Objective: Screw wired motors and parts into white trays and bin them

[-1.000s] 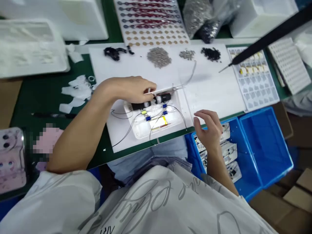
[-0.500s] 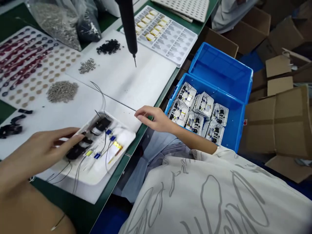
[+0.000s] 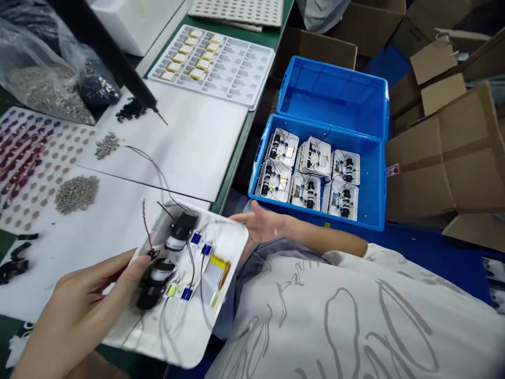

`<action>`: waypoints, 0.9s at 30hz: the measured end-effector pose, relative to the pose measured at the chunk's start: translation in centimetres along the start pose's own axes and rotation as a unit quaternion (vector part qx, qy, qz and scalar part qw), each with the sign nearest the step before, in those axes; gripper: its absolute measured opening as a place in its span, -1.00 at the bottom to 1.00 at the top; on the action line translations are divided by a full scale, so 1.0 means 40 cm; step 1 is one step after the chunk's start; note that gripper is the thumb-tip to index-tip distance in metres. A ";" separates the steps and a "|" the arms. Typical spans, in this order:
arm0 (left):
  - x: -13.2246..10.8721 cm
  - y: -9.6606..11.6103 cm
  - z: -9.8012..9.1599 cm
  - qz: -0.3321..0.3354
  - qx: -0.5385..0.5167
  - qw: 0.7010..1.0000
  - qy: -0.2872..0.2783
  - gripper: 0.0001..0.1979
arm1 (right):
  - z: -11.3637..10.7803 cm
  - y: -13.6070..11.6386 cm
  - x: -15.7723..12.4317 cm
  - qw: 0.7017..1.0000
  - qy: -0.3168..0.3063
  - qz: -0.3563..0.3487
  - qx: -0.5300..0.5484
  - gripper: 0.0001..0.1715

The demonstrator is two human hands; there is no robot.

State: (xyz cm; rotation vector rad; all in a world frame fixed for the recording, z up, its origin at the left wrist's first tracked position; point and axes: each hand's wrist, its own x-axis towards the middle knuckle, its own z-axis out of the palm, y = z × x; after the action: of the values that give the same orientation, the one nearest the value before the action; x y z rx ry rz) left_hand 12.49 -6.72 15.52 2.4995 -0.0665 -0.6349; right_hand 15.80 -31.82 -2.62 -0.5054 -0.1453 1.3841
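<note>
White plastic tray [image 3: 232,247] with wired parts, tilted up and held in the left hand [image 3: 90,305], clenched on its lower-left edge, thumb over the rim. On the tray: two black cylindrical motors [image 3: 155,284], blue connectors [image 3: 196,238], a yellow-edged battery [image 3: 219,268]. Right hand [image 3: 264,223] open, empty, fingers spread just beside the tray's right edge. Blue crate [image 3: 260,158] of finished trays beyond the right hand. Black electric screwdriver [image 3: 118,60] hangs above a white sheet [image 3: 189,142], well past the grip.

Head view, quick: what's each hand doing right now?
Left hand: closed, holding the white tray of wired parts.
Right hand: open, holding nothing.
</note>
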 end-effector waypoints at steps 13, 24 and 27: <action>0.437 0.305 0.437 0.031 -0.021 0.998 0.052 -0.70 | -0.334 -0.013 -0.603 0.749 0.613 -0.206 -0.147 -0.40; 0.649 0.379 0.791 -0.015 0.081 0.992 -0.091 -0.59 | -0.478 0.081 -0.656 0.712 0.638 0.004 -0.293 -0.54; 0.665 0.364 0.815 -0.025 0.098 0.990 -0.095 -0.58 | -0.509 0.087 -0.650 0.710 0.622 0.065 -0.323 -0.55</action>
State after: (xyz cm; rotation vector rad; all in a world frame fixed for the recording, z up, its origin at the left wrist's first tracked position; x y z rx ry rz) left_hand 22.53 -40.19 -12.07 2.6277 -0.1445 -0.9282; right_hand 15.46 -61.69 -17.11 -1.9752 0.5523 0.8173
